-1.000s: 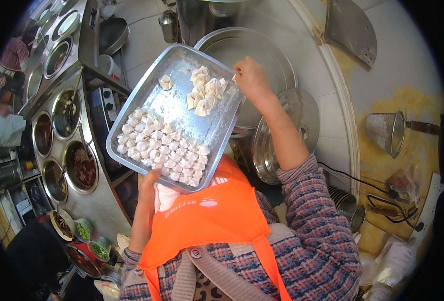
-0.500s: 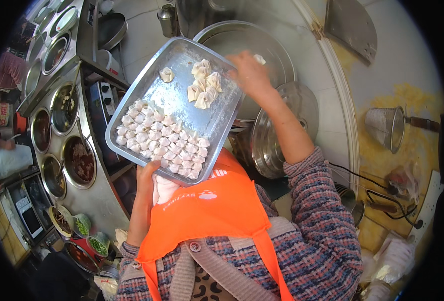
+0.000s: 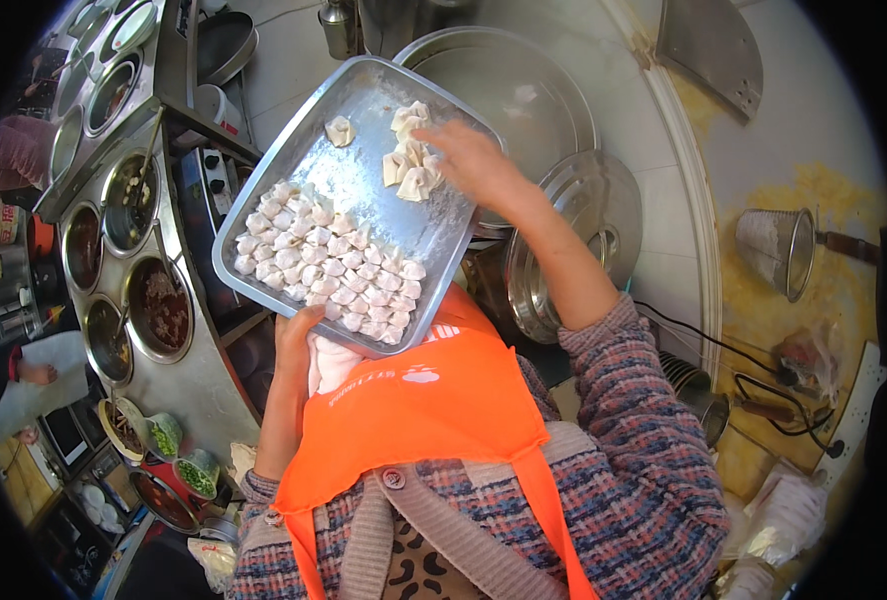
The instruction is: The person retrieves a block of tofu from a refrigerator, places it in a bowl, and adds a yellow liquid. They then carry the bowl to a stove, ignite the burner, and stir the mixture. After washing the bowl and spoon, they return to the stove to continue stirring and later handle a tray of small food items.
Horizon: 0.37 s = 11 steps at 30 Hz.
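A square metal tray (image 3: 363,180) slants in front of me. My left hand (image 3: 298,338) is closed on its near edge, thumb over the rim. Rows of small pale wontons (image 3: 328,262) pack the tray's near half. Toward its far right lies a cluster of larger, looser wontons (image 3: 413,180), with a single wonton (image 3: 340,131) apart to the left. My right hand (image 3: 468,165) reaches over that cluster, fingers stretched out at its right side and partly hiding it. Beyond the tray stands a wide steaming pot (image 3: 538,100), its near side partly covered by the tray and my hand.
A round metal lid (image 3: 588,225) leans by the pot. To the left, a steel counter (image 3: 198,330) holds several sunken food pots. A mesh strainer (image 3: 778,250) lies on the right, near a black cable (image 3: 698,335). A co-worker's hand (image 3: 36,372) shows at the far left.
My right hand has come back from over the pot to the wonton cluster. The wonton seen in the air by that hand is no longer visible. The tray sits slightly higher in view.
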Available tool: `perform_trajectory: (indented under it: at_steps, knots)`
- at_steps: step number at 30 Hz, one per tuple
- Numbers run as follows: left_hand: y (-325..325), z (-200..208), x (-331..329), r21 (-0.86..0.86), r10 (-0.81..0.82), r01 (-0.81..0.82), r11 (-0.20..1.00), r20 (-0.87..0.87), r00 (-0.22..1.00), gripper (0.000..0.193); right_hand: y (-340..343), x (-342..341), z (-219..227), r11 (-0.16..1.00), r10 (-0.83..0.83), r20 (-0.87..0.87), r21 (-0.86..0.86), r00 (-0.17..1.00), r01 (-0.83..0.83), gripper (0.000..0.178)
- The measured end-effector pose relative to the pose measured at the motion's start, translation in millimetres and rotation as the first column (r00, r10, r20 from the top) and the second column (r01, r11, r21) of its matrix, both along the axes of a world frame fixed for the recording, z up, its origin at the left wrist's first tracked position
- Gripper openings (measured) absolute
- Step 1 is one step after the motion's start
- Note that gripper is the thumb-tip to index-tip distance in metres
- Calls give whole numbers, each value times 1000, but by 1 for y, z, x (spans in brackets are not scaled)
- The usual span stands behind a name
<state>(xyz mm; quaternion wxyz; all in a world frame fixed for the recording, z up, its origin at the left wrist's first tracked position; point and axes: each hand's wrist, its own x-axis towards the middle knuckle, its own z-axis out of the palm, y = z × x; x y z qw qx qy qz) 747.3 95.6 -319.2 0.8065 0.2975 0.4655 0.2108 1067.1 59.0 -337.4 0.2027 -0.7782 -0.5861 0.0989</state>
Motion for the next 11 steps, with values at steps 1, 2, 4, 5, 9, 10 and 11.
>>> perform_trajectory:
  at_steps: [1,2,4,5,9,10,11]
  knots:
    - [1,-1,0,-7,-12,12,1000,-4,1000,64,3,-7,-6,998,30,-94,-49,995,-35,34]
    - [1,-2,1,3,-14,14,1000,2,1000,64,5,-7,-7,997,30,-108,-63,994,-37,33]
    - [0,-4,1,15,-12,12,1000,22,1000,64,11,-4,-6,993,7,-135,-118,991,-23,31]
    - [0,-4,1,13,-5,5,1000,-7,1000,64,9,0,-3,998,25,-150,-58,988,-34,31]
    - [-9,-9,1,31,40,-38,999,-78,996,67,-18,48,18,989,-147,-388,-37,910,144,30]
    - [-9,-11,-1,42,55,-54,998,-25,998,69,-24,65,26,972,-227,-500,-67,836,224,31]
    - [-9,-16,-2,11,77,-77,997,23,997,73,-31,71,27,971,-229,-491,-59,840,231,31]
